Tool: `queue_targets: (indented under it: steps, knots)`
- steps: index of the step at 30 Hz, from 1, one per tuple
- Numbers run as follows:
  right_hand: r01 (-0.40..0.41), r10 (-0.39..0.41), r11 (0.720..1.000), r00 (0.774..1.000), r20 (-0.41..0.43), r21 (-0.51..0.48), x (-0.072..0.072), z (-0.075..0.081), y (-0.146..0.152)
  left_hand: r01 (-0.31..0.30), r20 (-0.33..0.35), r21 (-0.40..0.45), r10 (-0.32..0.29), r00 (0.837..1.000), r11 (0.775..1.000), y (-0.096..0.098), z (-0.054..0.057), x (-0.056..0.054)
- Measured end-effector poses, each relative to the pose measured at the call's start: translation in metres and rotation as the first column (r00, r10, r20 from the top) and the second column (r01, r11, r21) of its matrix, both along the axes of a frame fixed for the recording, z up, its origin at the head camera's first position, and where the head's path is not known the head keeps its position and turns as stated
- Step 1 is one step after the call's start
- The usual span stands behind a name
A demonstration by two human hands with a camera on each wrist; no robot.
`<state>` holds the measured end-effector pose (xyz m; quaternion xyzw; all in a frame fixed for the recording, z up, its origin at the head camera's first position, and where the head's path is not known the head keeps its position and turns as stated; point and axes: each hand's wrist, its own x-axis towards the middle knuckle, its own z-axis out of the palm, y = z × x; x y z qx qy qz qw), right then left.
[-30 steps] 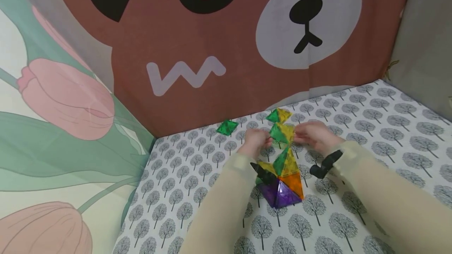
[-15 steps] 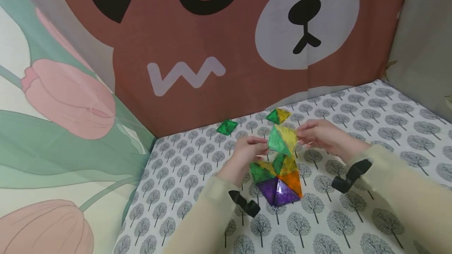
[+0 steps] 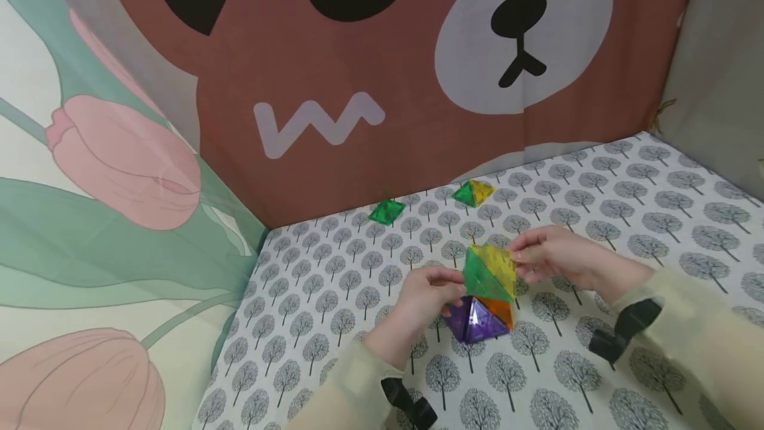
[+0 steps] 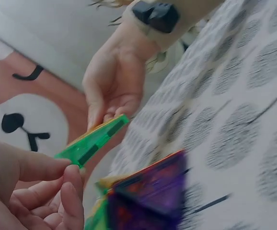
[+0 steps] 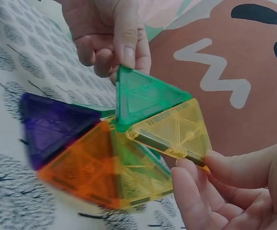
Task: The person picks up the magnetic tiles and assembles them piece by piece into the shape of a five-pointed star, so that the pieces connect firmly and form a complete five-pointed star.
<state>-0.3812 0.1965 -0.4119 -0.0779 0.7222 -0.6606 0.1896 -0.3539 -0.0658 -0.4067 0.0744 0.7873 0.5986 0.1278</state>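
A translucent magnetic tile piece, made of a green triangle joined edge to edge with a yellow triangle, is held up between both hands. My left hand pinches a corner of the green triangle with thumb and fingers. My right hand pinches the yellow triangle at its outer corner. Right below and behind this piece stands a tile cluster with purple triangles, an orange triangle, and yellow and green ones. In the head view the held piece hides the cluster's far part; whether they touch I cannot tell.
Farther back on the tree-print cloth lie a green tile piece and a green-and-yellow piece. A brown bear-print curtain rises at the back edge, and a tulip-print curtain borders the left.
Both hands have lifted the green-and-yellow tile piece off the cloth and brought it nearer, over the purple and orange cluster. The two pieces at the back stay put.
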Motion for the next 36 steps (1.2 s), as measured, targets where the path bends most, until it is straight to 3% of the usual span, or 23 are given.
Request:
queue_targets:
  steps: [5,11,17,22,32,36]
  knots:
    - [-0.053,0.054,0.998,0.997,0.062,-0.017,0.008,-0.008,0.004,-0.003,0.065,0.08,-0.002,0.998,0.997,0.009,-0.011,0.022]
    - [-0.095,0.098,0.995,0.991,0.094,-0.038,0.014,-0.016,0.01,-0.058,0.161,0.218,0.023,0.987,0.974,0.021,-0.024,0.041]
    - [-0.095,0.101,0.994,0.989,0.106,-0.057,0.016,-0.021,0.01,-0.078,0.234,0.246,0.019,0.972,0.966,0.03,-0.031,0.053]
    - [-0.12,0.127,0.991,0.985,0.118,-0.062,0.015,-0.023,0.008,-0.069,0.261,0.273,-0.005,0.965,0.96,0.035,-0.032,0.058]
    - [-0.101,0.106,0.994,0.981,0.164,-0.042,0.008,-0.025,0.007,0.003,0.284,0.27,-0.083,0.955,0.963,0.034,-0.031,0.058]
    - [-0.086,0.091,0.996,0.979,0.183,-0.033,0.005,-0.029,0.008,-0.002,0.315,0.305,-0.099,0.944,0.952,0.035,-0.03,0.059]
